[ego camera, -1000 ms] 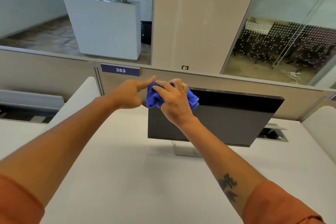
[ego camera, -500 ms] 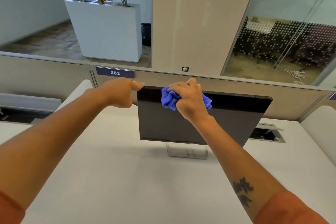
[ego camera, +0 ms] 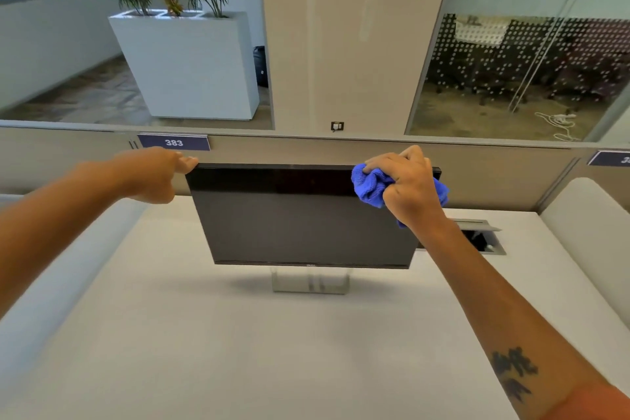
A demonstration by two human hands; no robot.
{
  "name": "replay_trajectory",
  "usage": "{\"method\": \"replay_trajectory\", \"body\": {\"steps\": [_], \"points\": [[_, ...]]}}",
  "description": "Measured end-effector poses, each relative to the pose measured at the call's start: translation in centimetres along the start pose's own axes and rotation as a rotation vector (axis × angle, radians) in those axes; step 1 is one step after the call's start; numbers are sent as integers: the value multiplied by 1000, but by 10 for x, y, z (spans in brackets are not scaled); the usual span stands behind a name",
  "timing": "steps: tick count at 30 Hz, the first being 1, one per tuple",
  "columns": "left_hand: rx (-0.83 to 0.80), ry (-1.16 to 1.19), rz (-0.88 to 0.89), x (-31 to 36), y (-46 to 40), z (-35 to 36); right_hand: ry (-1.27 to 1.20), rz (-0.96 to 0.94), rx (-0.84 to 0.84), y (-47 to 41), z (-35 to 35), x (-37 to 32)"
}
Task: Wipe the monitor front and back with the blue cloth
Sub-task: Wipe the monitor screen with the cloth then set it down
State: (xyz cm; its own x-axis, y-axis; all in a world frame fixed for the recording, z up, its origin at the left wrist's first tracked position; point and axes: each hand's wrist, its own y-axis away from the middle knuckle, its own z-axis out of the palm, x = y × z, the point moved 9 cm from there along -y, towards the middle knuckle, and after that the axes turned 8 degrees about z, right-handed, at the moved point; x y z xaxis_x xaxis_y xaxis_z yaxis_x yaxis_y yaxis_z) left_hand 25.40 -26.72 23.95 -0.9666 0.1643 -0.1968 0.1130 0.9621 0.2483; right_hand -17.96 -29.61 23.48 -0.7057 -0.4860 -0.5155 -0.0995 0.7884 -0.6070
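Note:
A black monitor [ego camera: 300, 222] stands on a silver base [ego camera: 310, 281] on the white desk, its dark screen facing me. My right hand [ego camera: 412, 187] presses a bunched blue cloth [ego camera: 370, 186] against the screen's top right corner. My left hand [ego camera: 153, 174] rests at the top left corner of the monitor, thumb touching the upper edge, fingers curled. The monitor's back is hidden.
The white desk [ego camera: 238, 351] spreads in front of me. A grey partition [ego camera: 306, 152] with a "383" label [ego camera: 174, 142] runs behind the monitor. A cable hatch [ego camera: 484, 239] sits open at the right. White side dividers [ego camera: 586, 222] flank the desk.
My right hand has slid the blue cloth along the monitor's top from its left side to the right corner. My left hand has stayed at the top left corner.

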Motion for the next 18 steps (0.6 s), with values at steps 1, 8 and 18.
{"method": "replay_trajectory", "body": {"steps": [1,8,18], "points": [[-8,-8,-8,2,1,-3,-8,22,1,0,-11,13],[-50,-65,-41,17,6,-13,-251,166,-45,6,-65,86],[-29,37,-15,3,4,-1,-852,849,122,95,-30,161]]}}
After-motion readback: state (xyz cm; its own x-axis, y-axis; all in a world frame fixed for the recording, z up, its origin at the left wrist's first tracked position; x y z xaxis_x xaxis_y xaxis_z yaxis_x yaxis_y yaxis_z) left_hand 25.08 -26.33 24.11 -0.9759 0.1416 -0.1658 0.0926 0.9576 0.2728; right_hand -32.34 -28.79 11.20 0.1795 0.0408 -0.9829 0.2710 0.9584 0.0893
